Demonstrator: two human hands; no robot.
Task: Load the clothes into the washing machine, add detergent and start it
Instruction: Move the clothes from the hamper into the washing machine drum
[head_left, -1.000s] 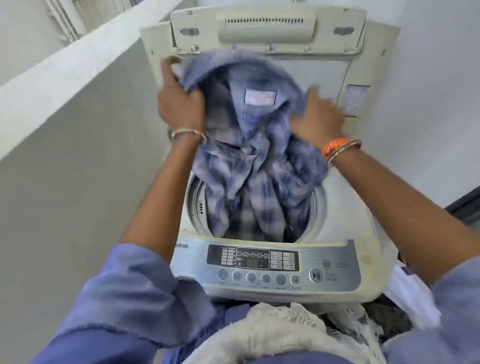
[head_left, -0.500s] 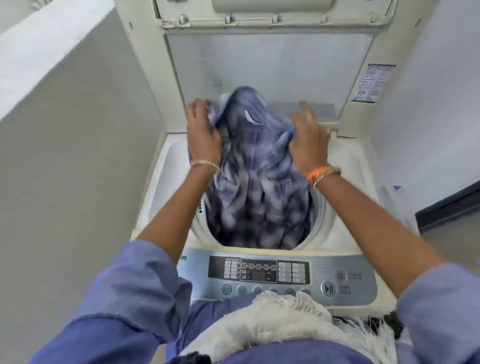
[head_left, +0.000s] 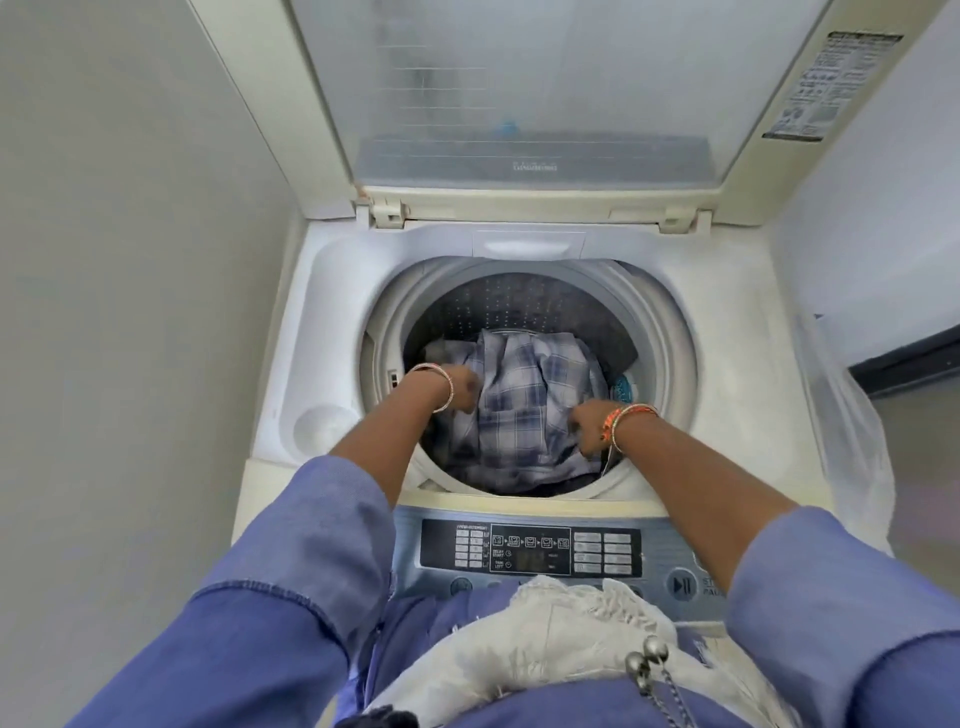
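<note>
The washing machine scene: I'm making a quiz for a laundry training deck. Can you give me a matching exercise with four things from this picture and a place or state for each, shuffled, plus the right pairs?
Things:
1. plaid shirt
2. lid
3. control panel
4. hands (left hand, right hand)

Places or states:
A. raised open behind the tub
B. on the near edge of the machine, facing the person
C. reaching down into the drum, gripping cloth
D. bunched inside the drum

Pairs: 1-D, 2-A, 3-B, 4-C
</note>
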